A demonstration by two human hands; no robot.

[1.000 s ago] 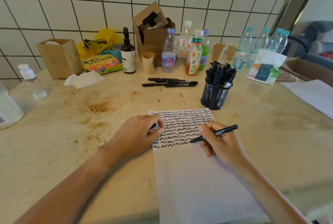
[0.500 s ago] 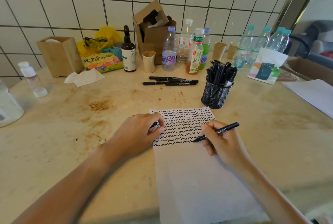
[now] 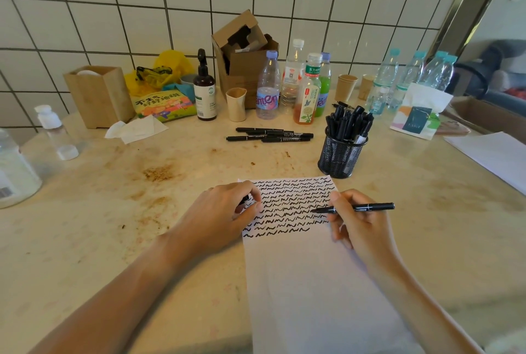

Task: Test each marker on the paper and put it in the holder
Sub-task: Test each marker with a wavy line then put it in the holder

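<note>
A white sheet of paper [image 3: 313, 282] lies in front of me, its top part filled with rows of black squiggles. My right hand [image 3: 355, 222] grips an uncapped black marker [image 3: 367, 207], tip pointing left just above the squiggles. My left hand [image 3: 225, 211] rests on the paper's left edge and pinches a small black thing, seemingly the cap [image 3: 245, 199]. A black mesh holder [image 3: 340, 158] full of black markers stands beyond the paper's top right corner. Several loose black markers [image 3: 270, 135] lie on the table further back.
Along the tiled wall stand plastic bottles [image 3: 267, 88], a cardboard box [image 3: 244, 57], paper cups [image 3: 345, 87], a dark pump bottle [image 3: 204, 91], a wooden box [image 3: 98, 95] and a snack bag [image 3: 162, 105]. A tissue pack [image 3: 418, 114] and another sheet [image 3: 495, 154] lie right.
The marker tip has lifted off the bottom row of squiggles and moved up and right. My left hand has stayed in place on the paper's edge.
</note>
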